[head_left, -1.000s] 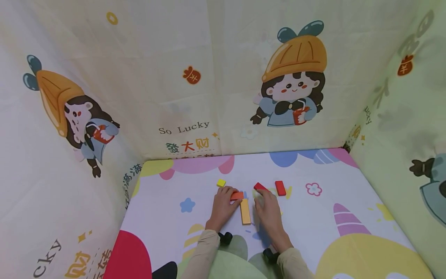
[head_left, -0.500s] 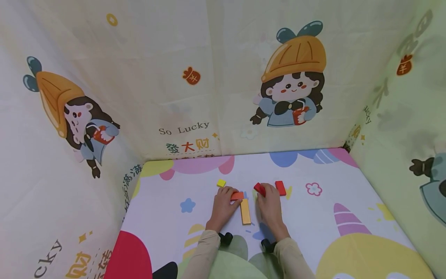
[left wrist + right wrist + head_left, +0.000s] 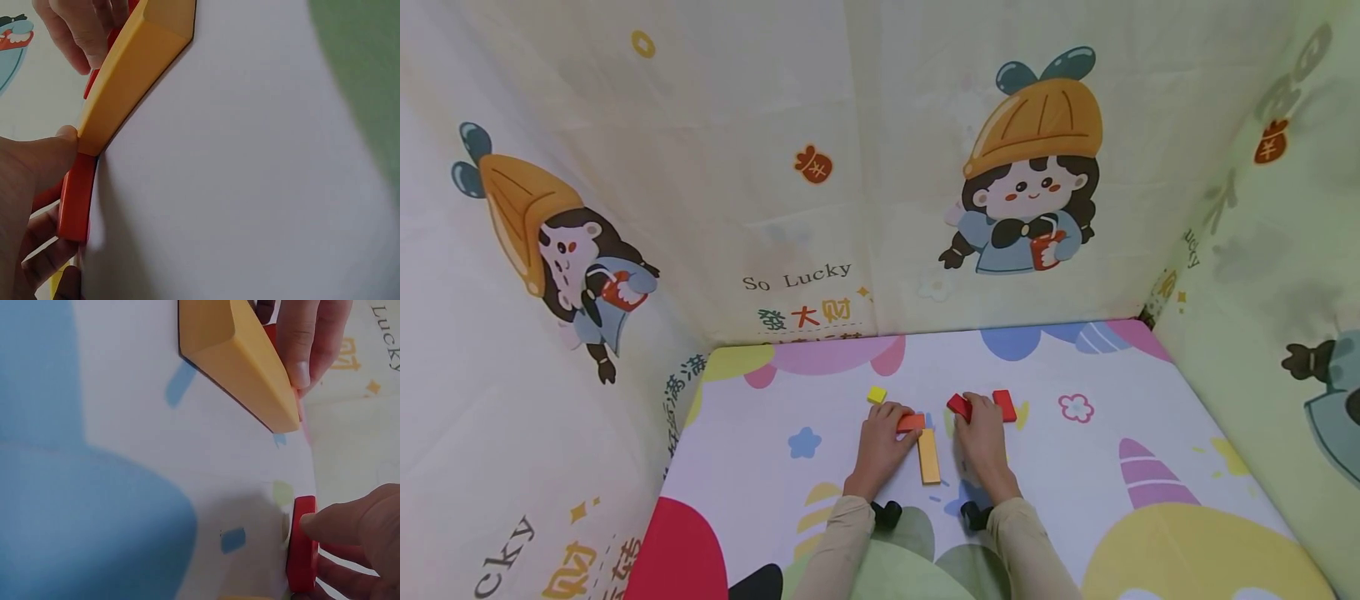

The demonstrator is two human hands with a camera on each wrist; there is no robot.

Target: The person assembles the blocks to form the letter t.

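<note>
My left hand (image 3: pixel 880 446) holds an orange-red block (image 3: pixel 912 423), its thumb near the corner where that block meets a long yellow-orange block (image 3: pixel 928 457). The two blocks meet end to side, at an angle, on the patterned tabletop. My right hand (image 3: pixel 983 437) pinches a red block (image 3: pixel 957 406) between thumb and fingers, a short way right of the orange-red one. In the right wrist view the thumb presses the near face of this red block (image 3: pixel 303 544), and the fingers lie behind it.
A second red block (image 3: pixel 1004 406) lies just right of my right hand. A small yellow block (image 3: pixel 877 395) sits beyond my left fingertips. Printed cloth walls (image 3: pixel 910 208) enclose the table (image 3: pixel 1045 475) at the back and sides.
My right hand has shifted slightly, and its fingers have closed from lying over the red block to pinching it. My left hand and the other blocks stay put.
</note>
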